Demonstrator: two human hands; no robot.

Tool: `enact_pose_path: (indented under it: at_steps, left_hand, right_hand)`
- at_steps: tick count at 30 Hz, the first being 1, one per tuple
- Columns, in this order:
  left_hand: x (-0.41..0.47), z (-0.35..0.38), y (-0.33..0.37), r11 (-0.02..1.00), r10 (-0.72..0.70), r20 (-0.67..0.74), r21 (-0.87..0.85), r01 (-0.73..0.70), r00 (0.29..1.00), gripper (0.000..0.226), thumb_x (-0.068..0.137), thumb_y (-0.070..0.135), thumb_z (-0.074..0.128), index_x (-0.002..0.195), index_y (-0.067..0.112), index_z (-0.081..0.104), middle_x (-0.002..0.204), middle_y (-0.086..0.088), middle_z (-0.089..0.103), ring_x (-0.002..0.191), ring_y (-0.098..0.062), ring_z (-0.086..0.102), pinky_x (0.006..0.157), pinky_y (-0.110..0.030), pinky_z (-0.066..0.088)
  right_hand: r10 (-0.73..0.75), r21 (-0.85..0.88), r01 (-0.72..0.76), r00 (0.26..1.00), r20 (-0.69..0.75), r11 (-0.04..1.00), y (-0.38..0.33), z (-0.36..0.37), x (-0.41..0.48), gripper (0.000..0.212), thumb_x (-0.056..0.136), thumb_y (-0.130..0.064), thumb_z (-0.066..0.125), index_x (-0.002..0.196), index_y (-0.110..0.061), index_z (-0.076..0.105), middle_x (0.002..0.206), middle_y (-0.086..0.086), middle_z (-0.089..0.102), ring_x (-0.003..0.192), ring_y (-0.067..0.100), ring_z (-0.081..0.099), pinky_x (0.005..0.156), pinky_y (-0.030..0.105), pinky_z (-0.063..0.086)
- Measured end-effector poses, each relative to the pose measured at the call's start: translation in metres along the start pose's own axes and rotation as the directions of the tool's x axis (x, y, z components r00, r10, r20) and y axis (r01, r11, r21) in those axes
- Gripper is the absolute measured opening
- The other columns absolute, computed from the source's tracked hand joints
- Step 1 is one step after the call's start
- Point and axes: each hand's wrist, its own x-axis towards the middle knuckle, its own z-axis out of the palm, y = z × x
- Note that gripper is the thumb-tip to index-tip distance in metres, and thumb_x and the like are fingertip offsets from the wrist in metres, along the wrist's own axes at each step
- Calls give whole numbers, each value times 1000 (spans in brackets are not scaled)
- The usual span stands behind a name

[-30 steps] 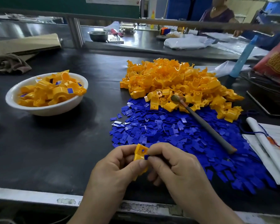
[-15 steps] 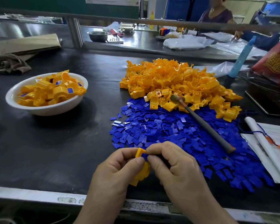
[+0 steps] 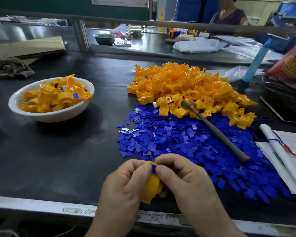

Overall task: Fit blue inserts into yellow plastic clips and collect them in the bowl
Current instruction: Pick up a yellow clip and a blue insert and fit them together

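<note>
Yellow clip point(image 3: 151, 189) sits between my two hands at the near edge of the table point(image 3: 41, 168): my left hand point(image 3: 125, 183) curls round it, my right hand point(image 3: 183, 178) pinches a blue insert point(image 3: 153, 168) against its top. I judge the insert is mid-seating; next it needs a firm thumb push home, then a reach left to the bowl point(image 3: 50, 116).

Yellow clip point(image 3: 151, 186) now tipped lower between the hands point(image 3: 125, 183); more blue insert point(image 3: 153, 167) visible on top
</note>
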Motion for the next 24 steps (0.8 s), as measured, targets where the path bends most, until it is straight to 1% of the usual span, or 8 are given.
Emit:
enact_pose_path:
  at_steps: [4,9,12,17,19,21,22,24]
  left_hand:
    - [-2,1,6,1000,0,-1,25,0,1000,18,86,34,59,74,27,71,61,-2,69,51,-5,60,47,-17,48]
    - [-5,2,7,999,4,-26,48,-3,1000,27,85,49,57,75,27,69,58,0,66,51,-3,56,46,-15,46]
    - [-6,3,8,1000,-9,-53,28,10,999,24,83,44,58,70,27,68,51,2,62,45,-2,54,42,-15,43]
    - [-1,-3,8,996,-43,-45,82,47,998,26,78,52,60,71,29,70,55,2,65,46,-3,56,42,-18,46]
    - [5,-13,6,983,-8,-33,181,14,999,24,78,52,61,74,31,70,58,3,68,48,-5,58,44,-22,48]
    - [13,-29,2,923,56,-46,382,-34,997,18,80,50,59,80,36,69,62,9,69,54,-5,60,51,-28,52]
    - [16,-36,0,881,81,-57,471,-45,995,14,81,48,59,82,39,68,65,13,69,58,-4,61,57,-30,53]
    - [21,-47,-4,813,122,-65,579,-62,990,10,83,46,58,84,42,67,70,20,68,67,-1,61,65,-31,52]
  right_hand:
    - [-2,38,4,999,-54,999,1,4,-2,15,86,-24,67,91,-37,70,73,2,70,59,14,64,57,27,55]
    - [-47,-57,43,996,-80,997,-4,5,-8,10,84,-31,66,89,-39,69,71,-2,68,54,9,62,51,20,51]
    - [-92,-85,83,990,-103,993,-5,9,-10,8,83,-32,66,87,-37,69,71,-2,67,55,10,62,49,20,51]
    - [-152,-205,135,986,-73,970,-4,10,-9,8,86,-33,63,90,-39,66,76,-7,65,61,10,63,53,19,51]
    - [-256,-452,219,966,-22,865,-2,3,-6,12,89,-41,57,99,-39,61,87,-12,62,74,8,61,64,18,49]
    - [-421,-696,281,907,-33,661,-1,-18,0,22,88,-41,58,110,-36,60,100,-16,58,82,5,58,73,15,47]
    - [-470,-789,248,881,-57,561,-1,-33,5,29,87,-39,59,115,-29,60,105,-13,58,87,4,57,77,19,48]
    - [-468,-919,71,874,-129,388,-1,-69,17,40,84,-35,61,121,-20,58,111,-1,60,98,17,55,81,32,47]
